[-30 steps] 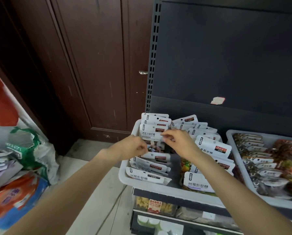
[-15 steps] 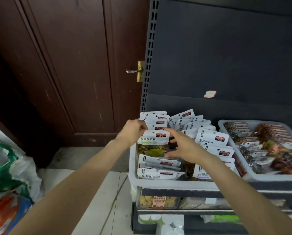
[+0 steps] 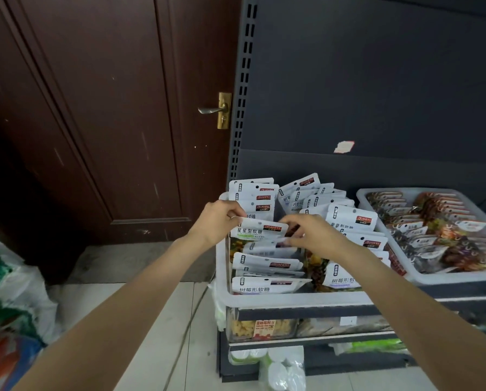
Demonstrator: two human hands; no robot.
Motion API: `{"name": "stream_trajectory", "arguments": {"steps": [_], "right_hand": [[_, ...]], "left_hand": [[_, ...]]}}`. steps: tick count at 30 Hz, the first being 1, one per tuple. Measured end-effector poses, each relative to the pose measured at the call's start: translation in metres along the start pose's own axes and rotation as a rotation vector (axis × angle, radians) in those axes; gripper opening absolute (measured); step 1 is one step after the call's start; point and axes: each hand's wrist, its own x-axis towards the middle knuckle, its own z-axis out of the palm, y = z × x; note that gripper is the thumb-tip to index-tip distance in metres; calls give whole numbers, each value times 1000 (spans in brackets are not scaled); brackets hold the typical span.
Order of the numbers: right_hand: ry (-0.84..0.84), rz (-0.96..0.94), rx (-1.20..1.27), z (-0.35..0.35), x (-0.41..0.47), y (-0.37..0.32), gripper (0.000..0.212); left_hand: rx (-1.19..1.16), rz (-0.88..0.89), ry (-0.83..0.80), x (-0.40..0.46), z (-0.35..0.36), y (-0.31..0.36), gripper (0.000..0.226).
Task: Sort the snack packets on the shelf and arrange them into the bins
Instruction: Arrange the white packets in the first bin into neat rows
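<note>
Left hand (image 3: 217, 221) and right hand (image 3: 315, 235) both pinch white snack packet (image 3: 260, 230) edges.

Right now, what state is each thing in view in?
left hand: pinching the green-label packet's top left corner
right hand: fingers curled on that packet's right edge
green-label packet: upright, held over the left bin
left bin: packed with white-topped packets
right bin: filled with rows of dark packets
door: shut

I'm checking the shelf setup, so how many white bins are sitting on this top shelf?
2. The left bin holds white-topped packets, under both hands. The right bin beside it holds darker packets and runs out of frame, so more bins may lie beyond.
</note>
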Motion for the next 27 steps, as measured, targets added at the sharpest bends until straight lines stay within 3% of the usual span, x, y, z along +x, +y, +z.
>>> {"name": "stream_trajectory", "arguments": {"steps": [2,5,8,10,13,17,19,23,27], "right_hand": [[108,46,-141,6,6,1,12],[234,140,-124,11,16,0,14],[370,105,-145,13,24,-4,16],[455,98,-141,16,28,-5,16],[368,119,-97,13,31,-1,11],[338,116,71,12,25,1,33],[345,139,36,13,22,2,29],[476,216,-100,7,15,9,3],[618,331,-58,-6,6,8,12]], "left_hand": [[-65,-6,-42,-5,1,0,13],[-129,-32,-118,-9,3,0,22],[46,-21,-24,-1,2,0,27],[124,-9,89,10,1,0,18],[162,-62,91,17,7,0,18],[85,-118,107,18,11,-1,18],[28,-120,141,18,7,-3,18],[-10,-201,249,16,2,-9,13],[1,-229,278,16,-1,-4,13]]}}
